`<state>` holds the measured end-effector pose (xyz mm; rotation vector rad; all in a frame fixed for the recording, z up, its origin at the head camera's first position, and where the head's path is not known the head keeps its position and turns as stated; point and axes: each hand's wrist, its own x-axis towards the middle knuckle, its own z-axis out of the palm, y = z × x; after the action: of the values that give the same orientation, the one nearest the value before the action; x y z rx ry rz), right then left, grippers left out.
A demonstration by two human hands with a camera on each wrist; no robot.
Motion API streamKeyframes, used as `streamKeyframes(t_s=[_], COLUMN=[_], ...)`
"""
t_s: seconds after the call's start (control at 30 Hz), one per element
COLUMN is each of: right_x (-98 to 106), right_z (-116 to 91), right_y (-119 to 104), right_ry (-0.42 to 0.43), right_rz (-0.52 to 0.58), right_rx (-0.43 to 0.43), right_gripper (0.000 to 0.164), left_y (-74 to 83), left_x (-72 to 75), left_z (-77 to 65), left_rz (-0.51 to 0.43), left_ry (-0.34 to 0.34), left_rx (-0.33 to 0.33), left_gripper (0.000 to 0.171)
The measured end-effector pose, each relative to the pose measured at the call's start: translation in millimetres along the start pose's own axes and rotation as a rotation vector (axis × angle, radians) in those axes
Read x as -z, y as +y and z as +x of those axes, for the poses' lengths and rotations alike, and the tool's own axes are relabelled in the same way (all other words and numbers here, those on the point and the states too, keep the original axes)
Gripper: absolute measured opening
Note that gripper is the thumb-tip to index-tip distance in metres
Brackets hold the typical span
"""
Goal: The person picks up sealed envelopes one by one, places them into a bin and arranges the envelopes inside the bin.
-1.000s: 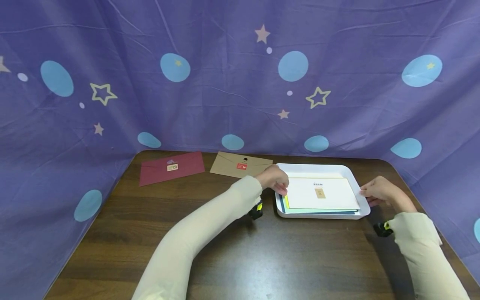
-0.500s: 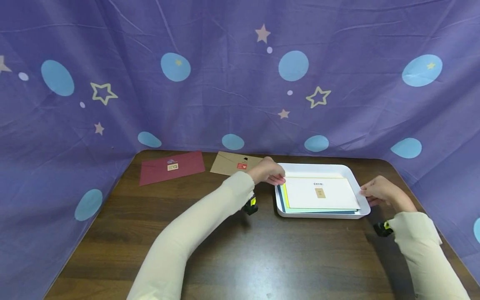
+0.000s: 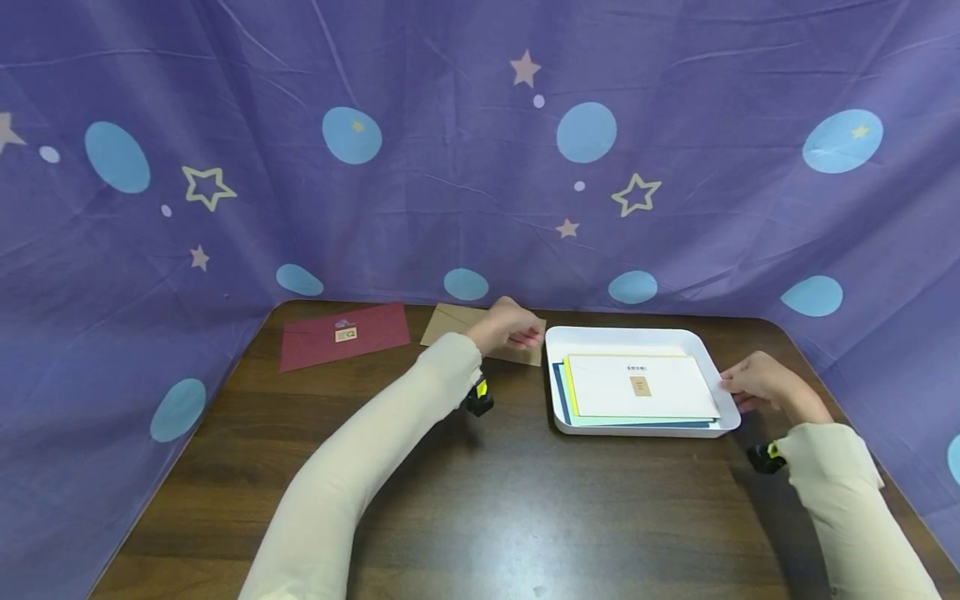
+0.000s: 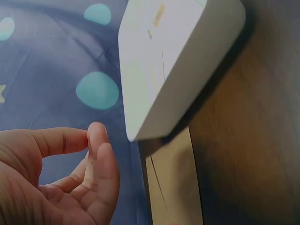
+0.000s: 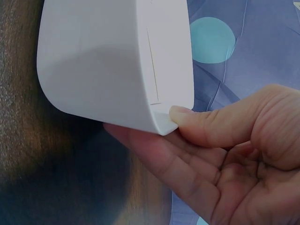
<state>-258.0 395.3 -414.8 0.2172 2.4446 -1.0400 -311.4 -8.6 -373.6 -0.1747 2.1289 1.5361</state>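
In the head view a white tray [image 3: 622, 337] stands at the right of the table. Inside it lie stacked envelopes, a white envelope [image 3: 667, 392] uppermost, with yellow, mint green and dark blue edges showing below. My right hand [image 3: 768, 385] pinches the tray's right end, thumb over the rim and fingers beneath, as the right wrist view confirms. My left hand [image 3: 506, 327] hovers over a brown kraft envelope [image 3: 448, 323], hiding much of it. Nothing shows between its loosely bent fingers [image 4: 108, 173] in the left wrist view.
A dark red envelope [image 3: 375, 329] lies left of the kraft one, near the back edge. The wooden table [image 3: 480, 508] runs back to a purple curtain [image 3: 450, 150] with stars and blue spots. Black wrist cameras hang below both wrists.
My left hand has moved left from the tray's left end to above the kraft envelope. The right hand, tray and stack stay in place.
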Motion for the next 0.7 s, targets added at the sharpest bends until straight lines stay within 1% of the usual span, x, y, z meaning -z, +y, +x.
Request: streamKeyframes(t_s=[0.07,0.17,0.23,0.37,0.47,0.6,0.7], right_x=[0,0,0,0,0,1,0], right_z=[1,1,1,1,1,2,1], right_y=[0,0,0,1,1,1,1], right_ry=[0.003,0.005,0.003,0.002,0.005,0.006,0.004], right_rz=[-0.005,-0.010,-0.011,-0.009,-0.011,-0.017,-0.015], right_rx=[-0.004,-0.004,0.000,0.002,0.000,-0.002,-0.003], right_gripper=[0.036,0.036,0.035,0.036,0.036,0.036,0.036], left_y=[-0.7,-2.6,-3.9,-5.3,-4.9,-2.9,-1.9], left_x=[5.6,13.6,18.4,27.6,34.9,45.0,52.2], left_z=[0.3,1.4,2.3,4.1,4.6,4.9,6.6], left_rz=[-0.012,-0.019,-0.023,-0.003,0.007,0.026,0.043], left_ry=[0.029,0.073,0.105,0.158,0.183,0.231,0.275], left_rx=[-0.018,-0.042,-0.048,-0.038,-0.027,-0.033,-0.029], left_gripper=[0.013,0.024,0.026,0.023,0.016,0.005,0.006])
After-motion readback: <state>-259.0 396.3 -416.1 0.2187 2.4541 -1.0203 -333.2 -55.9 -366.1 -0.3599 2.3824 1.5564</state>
